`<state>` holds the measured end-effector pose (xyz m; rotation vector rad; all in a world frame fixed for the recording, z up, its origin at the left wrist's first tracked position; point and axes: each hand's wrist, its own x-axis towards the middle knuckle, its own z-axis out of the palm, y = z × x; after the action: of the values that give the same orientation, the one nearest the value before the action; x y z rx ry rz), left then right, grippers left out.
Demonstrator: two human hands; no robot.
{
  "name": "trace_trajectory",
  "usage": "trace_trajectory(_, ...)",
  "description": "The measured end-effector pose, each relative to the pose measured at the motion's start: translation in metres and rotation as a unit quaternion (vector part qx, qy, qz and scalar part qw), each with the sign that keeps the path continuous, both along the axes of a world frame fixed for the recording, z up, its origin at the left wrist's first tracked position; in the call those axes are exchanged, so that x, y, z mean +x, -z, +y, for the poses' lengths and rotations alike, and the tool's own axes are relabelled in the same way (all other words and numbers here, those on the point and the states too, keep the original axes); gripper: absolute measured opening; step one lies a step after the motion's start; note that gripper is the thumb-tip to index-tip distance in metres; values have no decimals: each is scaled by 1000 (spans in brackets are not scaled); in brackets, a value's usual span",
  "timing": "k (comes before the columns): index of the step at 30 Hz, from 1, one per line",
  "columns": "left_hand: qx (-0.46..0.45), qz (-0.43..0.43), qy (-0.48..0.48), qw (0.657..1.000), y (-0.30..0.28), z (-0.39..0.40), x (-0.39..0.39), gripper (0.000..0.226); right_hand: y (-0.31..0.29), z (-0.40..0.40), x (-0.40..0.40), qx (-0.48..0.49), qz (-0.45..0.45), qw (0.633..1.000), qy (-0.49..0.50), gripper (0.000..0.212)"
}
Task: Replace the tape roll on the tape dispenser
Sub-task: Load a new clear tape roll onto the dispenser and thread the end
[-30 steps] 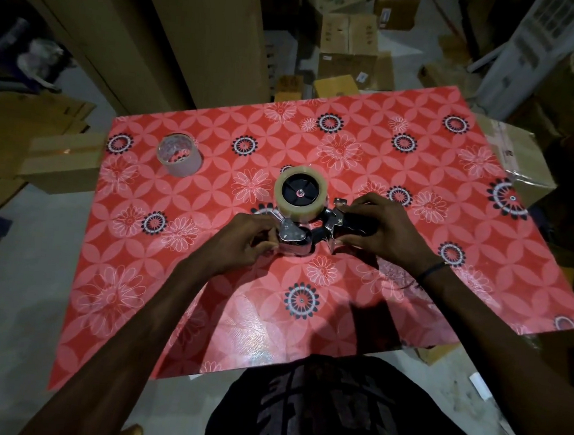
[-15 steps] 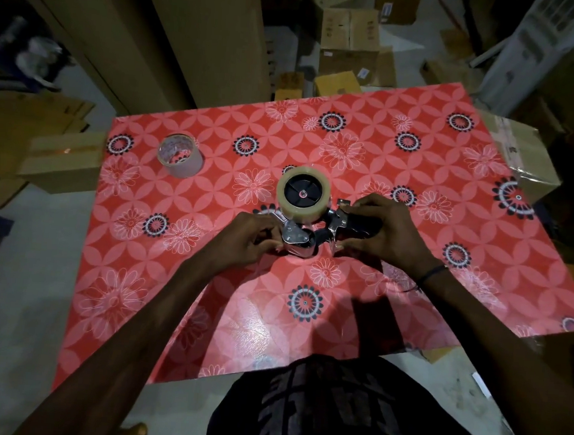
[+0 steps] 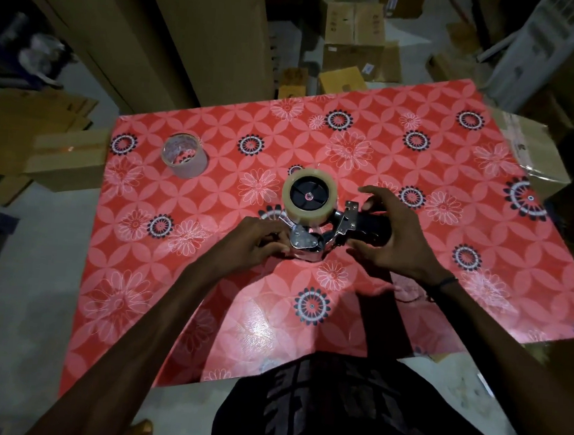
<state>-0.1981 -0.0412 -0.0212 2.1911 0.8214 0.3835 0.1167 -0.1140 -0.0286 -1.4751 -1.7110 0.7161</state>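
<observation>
The tape dispenser lies on its side on the red patterned table, a full tape roll seated on its hub; the left hand pinches the metal front end, fingers curled round it; the right hand cups the black handle loosely, fingers spread and apparently not clamped; the frame looks rigid and fairly heavy, best held by the handle (the cutter edge is probably sharp); the roll's rim likely slick, its loose end sticky; a nearly spent roll stands well apart, far left.
</observation>
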Motion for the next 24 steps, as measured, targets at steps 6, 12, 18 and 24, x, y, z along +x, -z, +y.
trace_trajectory(6, -22, -20, -49, 998, 4, -7, -4, 8, -4, 0, 6, 6, -3, 1000, -7, 68)
trace_trajectory(12, -31, -102, -306, 946, 1, -46, 12, 9, -17, 11, 21, -64, 2, 996, 67, 34)
trace_trajectory(18, -23, -44, -377, 925, 0, -86, 52, 66, -34, 36, 29, -222, -85, 971, -29, 65)
trace_trajectory(24, 25, 43, -412, 910, 6, -95, 86, 71, -42, 55, 20, -285, -137, 948, -45, 70)
